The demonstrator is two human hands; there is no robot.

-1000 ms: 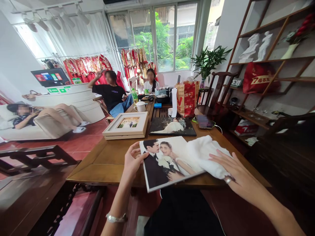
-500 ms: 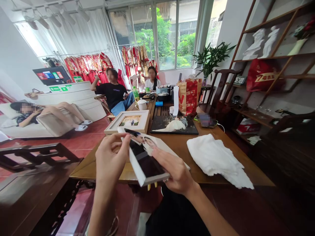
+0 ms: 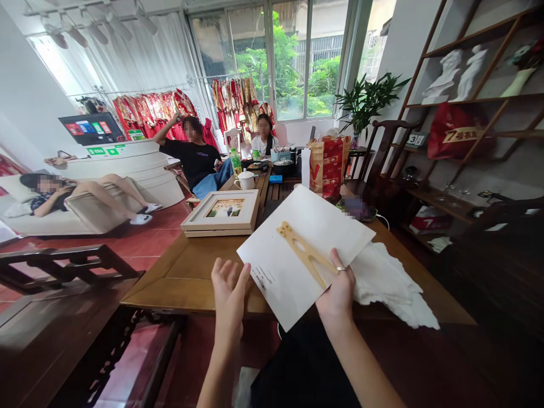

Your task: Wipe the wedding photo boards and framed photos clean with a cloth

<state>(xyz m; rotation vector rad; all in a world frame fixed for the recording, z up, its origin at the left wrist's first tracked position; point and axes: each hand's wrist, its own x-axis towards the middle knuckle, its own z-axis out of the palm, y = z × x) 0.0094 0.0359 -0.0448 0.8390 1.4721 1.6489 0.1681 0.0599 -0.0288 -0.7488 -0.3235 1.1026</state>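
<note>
A photo panel (image 3: 267, 243) is raised over the near side of the table, its white back turned up toward me and its picture side hidden. Fixed to that back is a pale wooden support leg (image 3: 300, 252), and small print runs by the left edge. My right hand (image 3: 340, 294) grips the panel at its lower right, with the thumb on the back beside the leg. By the left edge, my left hand (image 3: 229, 286) is open, fingers apart and curled slightly; whether the thumb touches the panel I cannot tell. A white cloth (image 3: 393, 286) lies partly behind the panel.
White-bordered picture frames (image 3: 198, 208) lie stacked on the wooden table (image 3: 191, 272). Farther back stand a white lidded cup (image 3: 245, 181) and a paper bag (image 3: 329, 164). A dark wooden chair (image 3: 63, 272) is at the left. Several people are across the room.
The panel has been turned over, from its couple's photo to its white back, and shifted right. My left hand has come off its upper edge; my right hand now grips the lower right.
</note>
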